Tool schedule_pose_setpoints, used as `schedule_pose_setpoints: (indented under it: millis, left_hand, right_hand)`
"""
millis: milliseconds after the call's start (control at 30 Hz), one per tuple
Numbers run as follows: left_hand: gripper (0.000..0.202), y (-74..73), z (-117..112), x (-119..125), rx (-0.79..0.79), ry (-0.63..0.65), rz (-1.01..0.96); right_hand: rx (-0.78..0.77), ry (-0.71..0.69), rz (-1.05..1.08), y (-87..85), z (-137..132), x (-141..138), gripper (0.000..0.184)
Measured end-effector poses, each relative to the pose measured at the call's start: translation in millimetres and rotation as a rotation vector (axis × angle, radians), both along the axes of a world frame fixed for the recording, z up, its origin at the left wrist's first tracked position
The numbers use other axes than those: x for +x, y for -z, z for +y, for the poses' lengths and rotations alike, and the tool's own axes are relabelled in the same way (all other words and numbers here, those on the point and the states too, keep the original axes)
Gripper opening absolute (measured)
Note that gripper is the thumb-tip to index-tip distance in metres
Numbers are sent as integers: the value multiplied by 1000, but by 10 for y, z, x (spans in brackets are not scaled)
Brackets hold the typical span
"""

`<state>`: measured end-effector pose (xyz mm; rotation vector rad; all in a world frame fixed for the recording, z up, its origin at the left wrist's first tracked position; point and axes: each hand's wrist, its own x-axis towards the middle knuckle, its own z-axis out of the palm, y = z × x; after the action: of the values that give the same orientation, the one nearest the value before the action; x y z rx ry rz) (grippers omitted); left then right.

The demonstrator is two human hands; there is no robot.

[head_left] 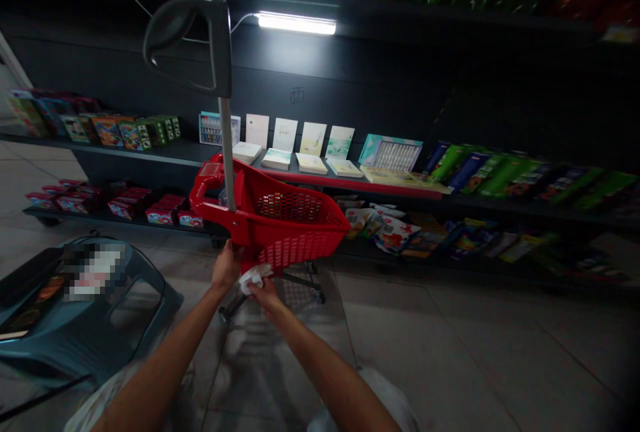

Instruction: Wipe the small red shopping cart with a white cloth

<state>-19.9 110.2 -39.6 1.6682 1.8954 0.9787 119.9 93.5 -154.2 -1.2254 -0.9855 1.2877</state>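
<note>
A small red plastic shopping cart (295,235) with perforated sides stands on dark wheels before me. A metal pole (227,152) with a grey loop handle (220,52) rises from its near end. My left hand (227,267) is closed at the cart's lower rear edge, its fingertips partly hidden against the red plastic. Just to the right, my right hand (265,293) pinches a crumpled white cloth or tissue (254,276), which is pressed to the cart's lower side.
Behind the cart runs a dark shelf (390,185) with books, boxes and snack bags. Red packs (130,202) lie on the lower shelf at left. A blue-grey plastic stool (145,305) stands by my left arm. A tube light (297,23) glows above; tiled floor (425,339) extends right.
</note>
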Motion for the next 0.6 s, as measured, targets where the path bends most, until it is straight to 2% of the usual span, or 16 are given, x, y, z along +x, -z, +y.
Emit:
schedule_pose_setpoints:
  millis: [67, 133, 300, 400, 600]
  left_hand:
    - [28, -11, -11, -15, -6, 17, -5]
    - [28, -22, -18, -32, -13, 22, -14]
    - [29, -32, -16, -78, -20, 36, -34]
    - [29, -42, -22, -110, -22, 53, -31]
    - [28, -99, -62, -154, -12, 30, -11]
  right_hand:
    - [-86, -53, 98, 1, 5, -36, 33]
    - [-138, -47, 177, -31, 83, 52, 34]
    - [-165, 94, 273, -163, 351, 485, 33]
    - [-146, 241, 310, -249, 447, 770, 31]
    - [-122, 688, 284, -433, 565, 1474, 27]
